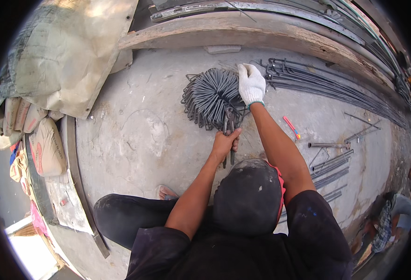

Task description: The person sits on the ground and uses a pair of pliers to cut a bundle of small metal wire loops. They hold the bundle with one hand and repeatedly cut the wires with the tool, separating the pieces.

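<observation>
A thick round bundle of bent steel rebar stirrups lies on the concrete floor in front of me. My bare left hand is closed around the handles of dark metal pincers, whose jaws are at the near right edge of the bundle. My right hand, in a white knit glove with a green cuff, is against the bundle's right side; its fingertips are partly hidden, and whether it grips a stirrup is not clear. Right of the glove lie long steel bars with hooked ends.
A red utility knife lies right of my right forearm. Beyond it are a metal pipe and cut bars. A long timber beam spans the far side. Cement bags and a tarpaulin are left. Another person crouches at lower right.
</observation>
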{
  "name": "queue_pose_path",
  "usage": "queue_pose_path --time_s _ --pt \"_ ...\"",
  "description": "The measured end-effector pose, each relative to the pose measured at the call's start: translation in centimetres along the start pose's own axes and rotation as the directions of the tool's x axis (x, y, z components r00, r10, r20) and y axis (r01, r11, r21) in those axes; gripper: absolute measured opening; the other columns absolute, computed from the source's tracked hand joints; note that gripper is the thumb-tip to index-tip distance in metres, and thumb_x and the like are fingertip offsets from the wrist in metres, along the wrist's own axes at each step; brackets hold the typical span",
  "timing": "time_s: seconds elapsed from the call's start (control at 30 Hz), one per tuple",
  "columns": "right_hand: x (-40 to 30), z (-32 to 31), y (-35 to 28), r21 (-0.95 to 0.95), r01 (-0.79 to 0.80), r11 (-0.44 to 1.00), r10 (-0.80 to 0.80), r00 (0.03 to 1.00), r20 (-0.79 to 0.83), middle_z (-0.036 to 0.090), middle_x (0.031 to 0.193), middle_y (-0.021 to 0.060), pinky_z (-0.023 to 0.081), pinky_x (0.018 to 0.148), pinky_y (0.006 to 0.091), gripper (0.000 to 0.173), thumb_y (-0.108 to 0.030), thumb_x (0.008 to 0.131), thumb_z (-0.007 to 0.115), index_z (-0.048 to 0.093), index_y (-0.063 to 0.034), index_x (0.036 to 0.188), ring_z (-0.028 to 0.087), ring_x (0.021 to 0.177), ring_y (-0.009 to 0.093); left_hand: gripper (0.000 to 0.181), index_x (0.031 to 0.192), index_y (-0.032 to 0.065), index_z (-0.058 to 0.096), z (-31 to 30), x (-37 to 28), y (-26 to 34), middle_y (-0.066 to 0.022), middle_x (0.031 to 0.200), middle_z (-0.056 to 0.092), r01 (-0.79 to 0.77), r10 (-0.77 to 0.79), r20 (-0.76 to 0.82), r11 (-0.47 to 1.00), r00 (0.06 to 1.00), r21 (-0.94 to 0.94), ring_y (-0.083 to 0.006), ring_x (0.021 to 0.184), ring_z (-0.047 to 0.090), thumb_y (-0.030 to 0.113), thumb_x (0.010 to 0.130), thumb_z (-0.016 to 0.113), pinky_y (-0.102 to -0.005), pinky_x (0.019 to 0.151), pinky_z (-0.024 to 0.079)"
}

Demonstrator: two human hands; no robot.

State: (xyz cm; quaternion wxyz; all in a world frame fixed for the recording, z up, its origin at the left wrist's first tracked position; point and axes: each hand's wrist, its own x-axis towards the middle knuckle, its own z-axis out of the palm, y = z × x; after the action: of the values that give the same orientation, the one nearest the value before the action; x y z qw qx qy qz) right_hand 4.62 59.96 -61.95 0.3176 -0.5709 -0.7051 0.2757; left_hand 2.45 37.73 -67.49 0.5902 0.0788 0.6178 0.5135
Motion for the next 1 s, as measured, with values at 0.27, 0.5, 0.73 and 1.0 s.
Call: queue_pose_path --time_s 0.27,0.5,0.73,1.0 --pt "-20.9 -11.0 5.2 0.086 -0.305 0.949 0.283 0.938 0.202 0.076 0.122 0.0201 0.057 0.101 0.0474 0.050 -0.037 0.102 0.080 0.068 -0.0068 0.140 0.074 0.116 0.038 0.044 0.087 0.0061 0.066 -2.1 -1.4 -1.2 -0.0115 0.076 0.068 0.371 -0.166 0.448 0.827 0.878 -0.422 -0.0252 0.080 0.073 0.043 0.107 0.078 -0.0398 0.074 0.063" --pt "-22.8 -13.7 6.4 -0.112 -0.190 0.975 0.215 0.705 0.676 0.073 0.130 0.0210 0.057 0.103 0.0486 0.054 -0.034 0.099 0.081 0.065 -0.0085 0.144 0.072 0.120 0.040 0.040 0.085 0.0096 0.065 -0.8 -1.5 -1.2 -0.0170 0.118 0.080 0.302 -0.126 0.494 0.906 0.860 -0.295 -0.0267 0.099 0.077 0.040 0.109 0.074 -0.0400 0.082 0.067" --pt "-23.4 -13.0 6.3 -0.304 0.026 0.952 0.199 0.703 0.683 0.070 0.137 0.0218 0.056 0.104 0.0499 0.059 -0.032 0.097 0.082 0.062 -0.0102 0.148 0.070 0.123 0.042 0.028 0.097 0.0044 0.073 -1.8 -0.4 -1.8 -0.0185 0.138 0.075 0.148 -0.092 0.448 0.985 0.889 -0.091 -0.0224 0.097 0.076 0.031 0.104 0.079 -0.0424 0.087 0.065" --pt "-20.9 -11.3 6.8 -0.500 0.202 0.842 0.315 0.568 0.760 0.066 0.145 0.0228 0.056 0.106 0.0513 0.066 -0.029 0.094 0.083 0.059 -0.0122 0.153 0.068 0.128 0.044 0.045 0.119 -0.0097 0.071 4.8 -0.4 -4.1 -0.0208 0.100 0.080 0.024 0.051 -0.241 0.954 0.969 0.300 -0.0300 0.099 0.079 0.032 0.102 0.071 -0.0434 0.091 0.058"
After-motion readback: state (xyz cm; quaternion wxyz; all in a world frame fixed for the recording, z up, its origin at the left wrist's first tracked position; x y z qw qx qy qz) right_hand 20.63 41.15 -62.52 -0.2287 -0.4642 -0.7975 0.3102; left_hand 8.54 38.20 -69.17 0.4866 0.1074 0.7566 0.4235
